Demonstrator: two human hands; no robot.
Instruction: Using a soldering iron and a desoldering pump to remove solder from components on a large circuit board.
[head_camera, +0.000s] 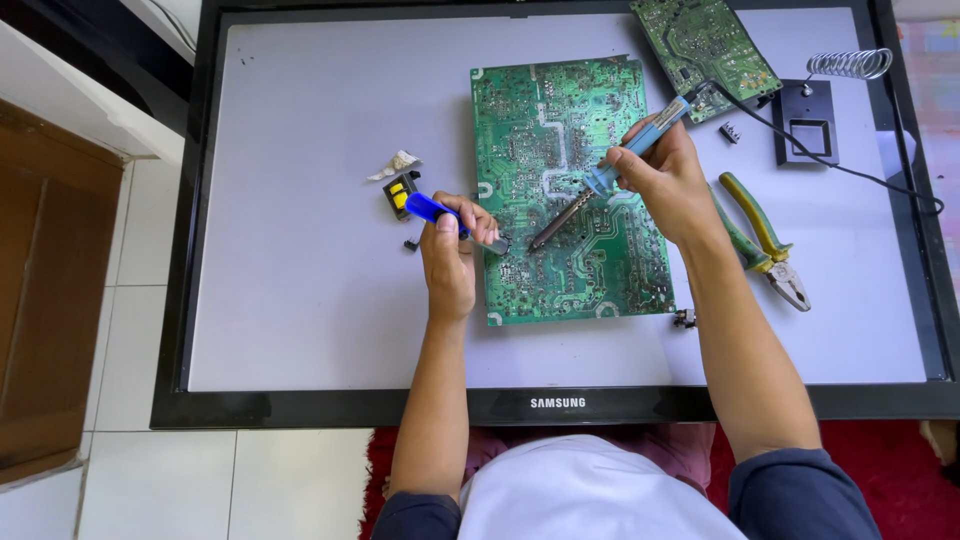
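Green circuit board (565, 190) lies solder-side up on the flat screen surface (300, 290). We note the right hand (665, 170) gripping the soldering iron (610, 170), tip on the board; the left hand (450, 255) clasps a blue desoldering pump (440, 212) beside it. We judge work mid-way.

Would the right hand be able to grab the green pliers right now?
Probably not yet: the right hand is full, holding the soldering iron. The pliers lie close beside its wrist, with nothing covering them.
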